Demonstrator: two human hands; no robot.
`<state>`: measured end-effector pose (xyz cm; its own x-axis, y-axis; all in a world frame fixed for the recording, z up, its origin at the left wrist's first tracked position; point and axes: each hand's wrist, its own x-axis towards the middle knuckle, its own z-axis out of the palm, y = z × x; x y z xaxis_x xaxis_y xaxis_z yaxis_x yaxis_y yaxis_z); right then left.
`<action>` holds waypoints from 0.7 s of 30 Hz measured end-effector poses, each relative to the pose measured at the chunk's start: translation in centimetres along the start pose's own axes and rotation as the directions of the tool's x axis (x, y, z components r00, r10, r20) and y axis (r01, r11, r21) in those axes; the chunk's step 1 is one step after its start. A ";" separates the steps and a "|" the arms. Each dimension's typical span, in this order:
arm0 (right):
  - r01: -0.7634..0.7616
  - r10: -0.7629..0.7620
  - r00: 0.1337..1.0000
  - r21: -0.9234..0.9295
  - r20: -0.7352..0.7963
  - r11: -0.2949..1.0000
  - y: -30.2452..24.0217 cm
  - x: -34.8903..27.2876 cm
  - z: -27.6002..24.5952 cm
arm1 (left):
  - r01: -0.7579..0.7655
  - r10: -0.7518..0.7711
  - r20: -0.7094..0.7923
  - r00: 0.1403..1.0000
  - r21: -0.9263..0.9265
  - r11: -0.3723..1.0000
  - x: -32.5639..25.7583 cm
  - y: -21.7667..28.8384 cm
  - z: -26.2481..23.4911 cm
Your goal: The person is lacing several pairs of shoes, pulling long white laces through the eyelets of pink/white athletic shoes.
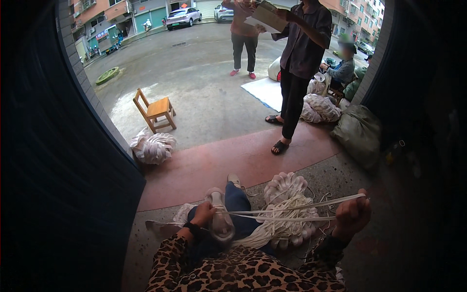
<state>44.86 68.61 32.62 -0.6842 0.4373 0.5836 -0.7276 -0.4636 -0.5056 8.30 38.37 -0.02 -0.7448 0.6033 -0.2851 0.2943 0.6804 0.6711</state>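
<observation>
Several long white laces (pixel 292 212) are pulled taut across my lap between my two hands. My left hand (pixel 203 214) is closed at their left end, against a pale, shoe-shaped piece (pixel 223 228) on my lap; whether it also grips that piece cannot be made out. At the other end, held out to the right, my right hand (pixel 352 214) is closed around the laces, which loop over its fingers. Beneath the laces a heap of loose white laces (pixel 287 214) spills over a ring of overlapping pale pieces (pixel 282 187) on the floor beside my leg.
A bundle of pale pieces (pixel 153 146) lies by the left doorway edge, near a small wooden chair (pixel 158 108). A person in dark clothes (pixel 301 53) stands ahead holding papers, another person (pixel 243 44) behind. Sacks (pixel 359 131) and bundles (pixel 320 108) line the right side.
</observation>
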 end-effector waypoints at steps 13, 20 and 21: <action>-0.032 0.034 0.998 0.041 -0.052 0.999 1.3 0.7 -0.7 | -0.222 0.234 -0.071 0.970 0.144 0.964 0.9 -0.5 0.7; -0.039 0.056 0.990 0.126 -0.131 0.991 1.7 -0.2 -1.2 | -0.243 0.235 0.076 0.969 0.132 0.961 1.7 -1.4 0.5; -0.049 0.070 0.986 0.135 -0.153 0.990 1.5 -0.1 -1.4 | -0.258 0.248 0.090 0.965 0.119 0.959 1.9 -1.4 0.6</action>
<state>43.80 68.91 30.93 -0.7328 0.5165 0.4430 -0.6798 -0.5845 -0.4430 6.86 38.80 -1.94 -0.5915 0.7882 -0.1699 0.5455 0.5463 0.6355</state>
